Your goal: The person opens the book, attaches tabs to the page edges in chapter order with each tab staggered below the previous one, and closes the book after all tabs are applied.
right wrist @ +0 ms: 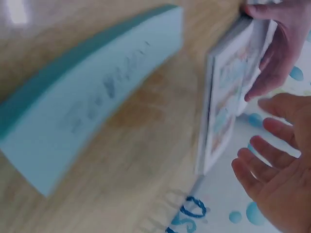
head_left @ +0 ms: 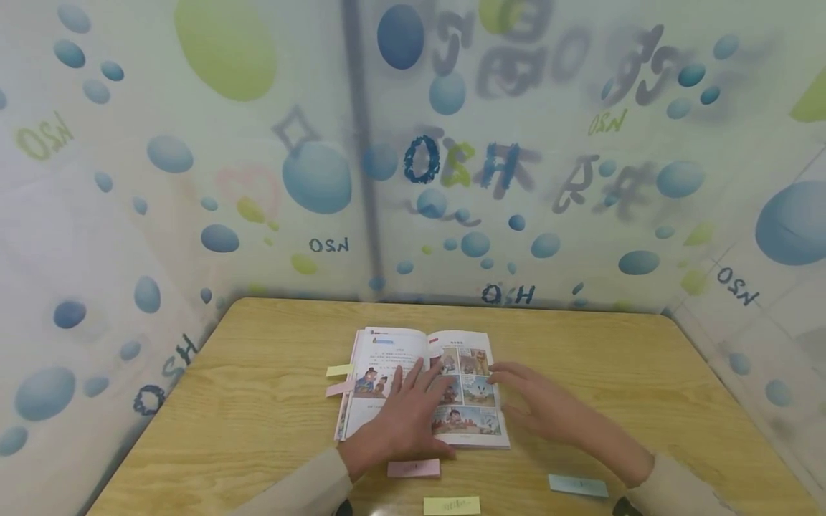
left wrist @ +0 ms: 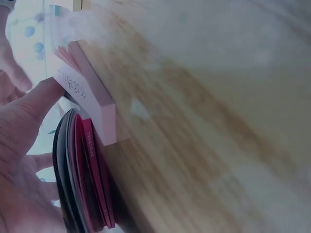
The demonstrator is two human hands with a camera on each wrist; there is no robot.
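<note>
An open illustrated book lies on the wooden table, with text and a picture on its left page and comic panels on its right. My left hand rests across the middle of the book, its fingers spread over the pages. At the book's right edge hovers my right hand, fingers loosely extended and holding nothing; in the right wrist view the right hand is apart from the book. A yellow tab and a pink tab stick out from the left edge.
In front of the book are a pink sticky-note pad, a yellow pad and a blue pad, each with handwriting. Patterned curtains enclose the wooden table at the back and sides.
</note>
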